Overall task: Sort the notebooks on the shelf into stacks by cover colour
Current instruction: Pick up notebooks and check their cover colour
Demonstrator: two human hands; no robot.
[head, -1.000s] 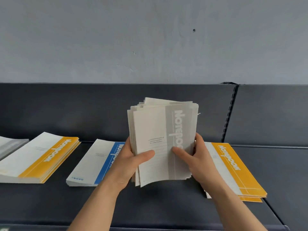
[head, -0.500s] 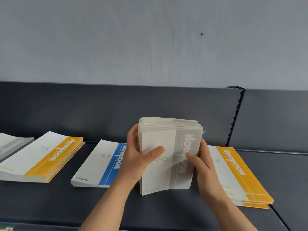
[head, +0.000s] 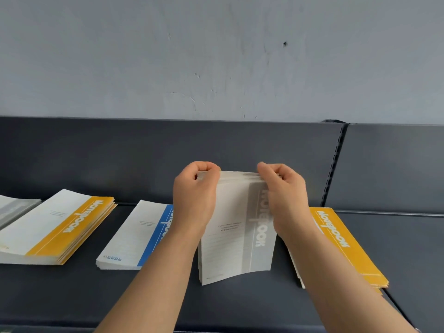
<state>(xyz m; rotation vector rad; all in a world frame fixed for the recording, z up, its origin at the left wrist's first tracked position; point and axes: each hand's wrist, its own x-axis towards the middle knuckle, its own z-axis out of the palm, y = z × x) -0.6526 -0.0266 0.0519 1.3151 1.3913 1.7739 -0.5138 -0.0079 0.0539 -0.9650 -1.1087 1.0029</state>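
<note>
At the bottom of the frame lies the dark shelf, and two bare forearms rise from its front edge toward the middle of the picture. Between them, at centre, the grey bundle of notebooks stands on end, its lower edge resting on the shelf and its front cover bowing slightly outward at the bottom.

The left hand grips the upper left corner of the bundle with its fingers curled over the top edge. The right hand clasps the upper right corner in the same way, though it is somewhat blurred.

This looks like the squaring-up step: the grey-covered notebooks are gathered and their edges are being evened against the shelf before they are laid down as one pile.

Lying flat around the bundle are the other piles. The blue stack lies just left of it, partly behind the left forearm. The right yellow stack lies just right of it, partly behind the right arm. The left yellow stack sits farther left, and a grey stack is cut off by the left edge of the frame.

The next move likely calls for tipping the bundle flat with both hands keeping the edges aligned, either in the gap at centre or over on the grey stack at far left. The two yellow piles, well apart, seem left to merge.

Behind everything runs the dark back panel with a slotted upright at right, and above it the pale wall.
</note>
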